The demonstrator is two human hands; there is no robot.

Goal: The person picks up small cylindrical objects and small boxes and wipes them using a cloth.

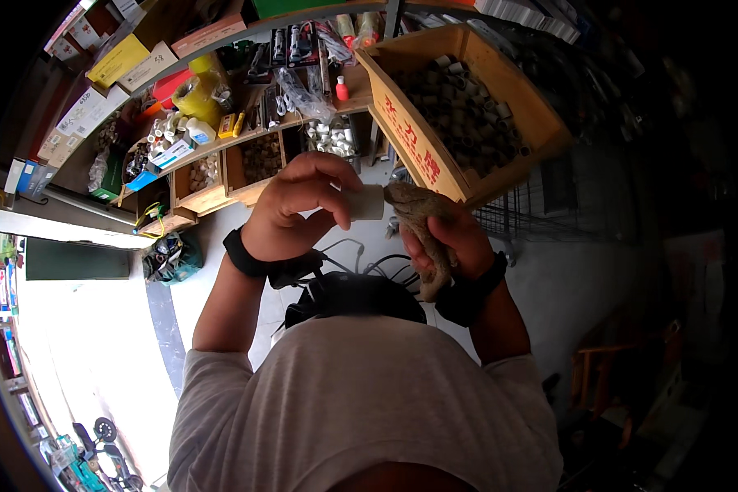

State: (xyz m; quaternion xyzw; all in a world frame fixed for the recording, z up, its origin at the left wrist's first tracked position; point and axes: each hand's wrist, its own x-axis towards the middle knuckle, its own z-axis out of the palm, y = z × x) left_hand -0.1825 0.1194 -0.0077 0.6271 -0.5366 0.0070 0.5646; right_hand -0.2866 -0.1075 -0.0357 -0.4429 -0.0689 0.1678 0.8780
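My left hand (307,201) is closed round a short white pipe fitting (367,203), its fingers over the left end. In my right hand (457,242) is a crumpled grey-brown rag (418,205). The rag's upper part meets the fitting's right end, and its tail hangs below my fingers. Just beyond my hands stands a wooden crate (402,139) with red characters on its side. Many pipe fittings (459,102) of the same short, round kind fill it. Both wrists wear black bands.
A curved shelf (303,115) at the back holds tape rolls (197,97), bottles and packaged tools. Below it are wooden bins (254,160) of small parts. Cardboard boxes (90,111) stack at the left. A wire rack (517,209) stands under the crate, and a bag (172,258) sits on the floor.
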